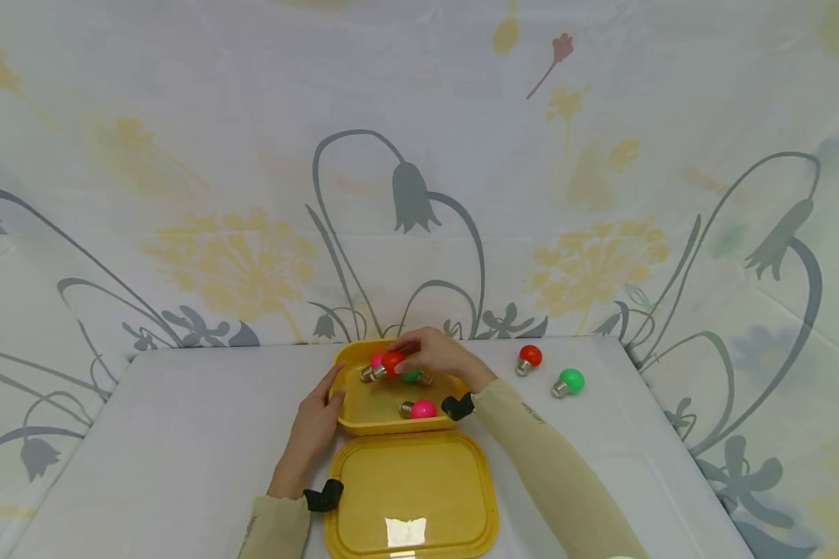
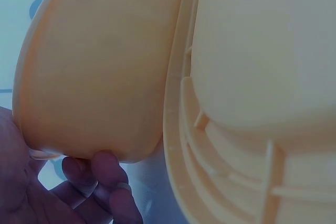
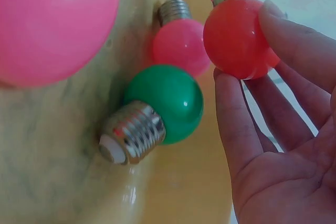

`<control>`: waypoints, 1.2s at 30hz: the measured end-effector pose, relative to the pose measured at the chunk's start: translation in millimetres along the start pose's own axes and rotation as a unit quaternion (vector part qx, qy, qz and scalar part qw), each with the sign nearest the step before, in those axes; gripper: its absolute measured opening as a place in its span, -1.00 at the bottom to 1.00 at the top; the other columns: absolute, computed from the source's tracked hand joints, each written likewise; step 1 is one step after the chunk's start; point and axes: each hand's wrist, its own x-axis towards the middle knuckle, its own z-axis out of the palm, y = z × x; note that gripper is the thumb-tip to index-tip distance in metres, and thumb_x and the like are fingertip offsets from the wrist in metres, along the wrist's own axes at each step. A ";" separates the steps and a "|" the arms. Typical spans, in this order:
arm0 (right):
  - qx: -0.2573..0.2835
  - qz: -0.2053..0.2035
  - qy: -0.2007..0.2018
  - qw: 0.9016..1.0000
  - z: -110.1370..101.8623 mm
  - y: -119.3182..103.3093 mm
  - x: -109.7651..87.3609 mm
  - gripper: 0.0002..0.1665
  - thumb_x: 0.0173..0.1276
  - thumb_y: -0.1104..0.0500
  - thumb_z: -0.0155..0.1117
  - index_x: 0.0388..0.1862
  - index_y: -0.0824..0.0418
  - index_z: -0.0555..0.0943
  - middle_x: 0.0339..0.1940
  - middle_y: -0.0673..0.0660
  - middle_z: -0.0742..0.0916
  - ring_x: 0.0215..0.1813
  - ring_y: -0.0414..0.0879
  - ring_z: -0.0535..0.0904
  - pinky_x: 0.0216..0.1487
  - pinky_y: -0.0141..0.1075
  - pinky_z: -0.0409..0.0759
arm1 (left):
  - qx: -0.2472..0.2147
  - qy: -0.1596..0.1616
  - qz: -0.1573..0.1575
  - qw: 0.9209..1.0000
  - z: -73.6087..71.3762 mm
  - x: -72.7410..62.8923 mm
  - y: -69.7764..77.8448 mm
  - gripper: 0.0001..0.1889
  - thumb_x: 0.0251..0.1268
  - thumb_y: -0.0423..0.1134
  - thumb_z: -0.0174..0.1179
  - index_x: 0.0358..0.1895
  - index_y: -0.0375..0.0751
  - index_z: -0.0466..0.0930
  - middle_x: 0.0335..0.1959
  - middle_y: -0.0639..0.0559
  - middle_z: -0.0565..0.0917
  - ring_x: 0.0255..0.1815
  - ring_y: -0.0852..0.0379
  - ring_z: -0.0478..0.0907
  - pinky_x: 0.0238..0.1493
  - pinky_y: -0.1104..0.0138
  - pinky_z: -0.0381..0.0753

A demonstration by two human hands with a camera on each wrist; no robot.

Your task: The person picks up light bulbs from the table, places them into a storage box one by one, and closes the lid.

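My right hand pinches a red light bulb between thumb and fingers, its metal screw base pointing away from the palm. It hangs over the yellow plastic container. Inside lie a green bulb, a pink bulb beside it, and another pink bulb near the front wall. My left hand holds the container at its left side; in the left wrist view its curled fingers touch the outer wall.
A flat yellow lid lies in front of the container. To the right, a red bulb and a green bulb lie on the white tabletop. A flower-patterned cloth hangs behind.
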 end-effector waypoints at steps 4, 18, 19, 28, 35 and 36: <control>0.005 0.001 -0.006 1.000 4.0 -0.2 4.2 -0.60 0.27 0.24 0.44 0.10 0.25 0.69 -0.02 0.06 0.75 0.01 -0.11 0.65 0.16 -0.28 0.55 | 0.000 0.000 0.000 1.000 0.0 0.5 0.5 -0.45 0.55 -0.22 -0.04 0.55 0.03 0.23 0.50 -0.20 0.27 0.50 -0.22 0.17 0.44 -0.08 0.16; 0.059 0.005 -0.056 0.997 12.6 -1.1 12.0 -0.60 0.26 0.36 0.41 0.10 0.24 0.70 0.01 0.07 0.76 0.07 -0.10 0.65 0.13 -0.33 0.57 | -0.002 -0.002 -0.002 1.000 -2.0 0.7 2.1 -0.45 0.55 -0.21 -0.03 0.55 0.02 0.24 0.49 -0.22 0.28 0.49 -0.24 0.18 0.44 -0.09 0.15; 0.067 0.004 -0.060 0.996 12.9 -0.3 12.6 -0.60 0.26 0.37 0.41 0.10 0.25 0.70 0.02 0.08 0.75 0.07 -0.10 0.65 0.14 -0.33 0.57 | 0.000 -0.002 -0.003 1.000 -2.1 0.6 2.0 -0.45 0.55 -0.21 -0.04 0.55 0.02 0.24 0.49 -0.21 0.28 0.49 -0.24 0.18 0.44 -0.09 0.15; 0.084 0.008 -0.090 0.992 15.1 8.0 12.3 -0.54 0.19 0.39 0.46 0.12 0.30 0.69 0.03 0.11 0.76 0.06 -0.14 0.64 0.13 -0.34 0.57 | -0.001 -0.003 -0.003 1.000 -0.8 -0.8 2.2 -0.45 0.55 -0.21 -0.04 0.55 0.02 0.23 0.49 -0.23 0.28 0.49 -0.24 0.18 0.43 -0.10 0.16; 0.068 0.027 -0.097 0.993 16.0 9.8 10.9 -0.54 0.18 0.39 0.46 0.11 0.27 0.70 0.04 0.09 0.75 0.04 -0.14 0.62 0.14 -0.34 0.56 | 0.000 -0.004 -0.005 1.000 0.1 -1.2 2.1 -0.45 0.55 -0.20 -0.05 0.55 0.03 0.22 0.50 -0.21 0.26 0.50 -0.24 0.16 0.44 -0.10 0.14; 0.066 0.031 -0.098 0.992 16.0 9.6 10.5 -0.54 0.18 0.39 0.46 0.11 0.26 0.71 0.05 0.09 0.74 0.06 -0.13 0.61 0.15 -0.33 0.55 | -0.001 -0.004 -0.005 1.000 0.1 -1.1 2.1 -0.45 0.55 -0.20 -0.05 0.55 0.03 0.22 0.50 -0.21 0.26 0.50 -0.24 0.17 0.44 -0.10 0.15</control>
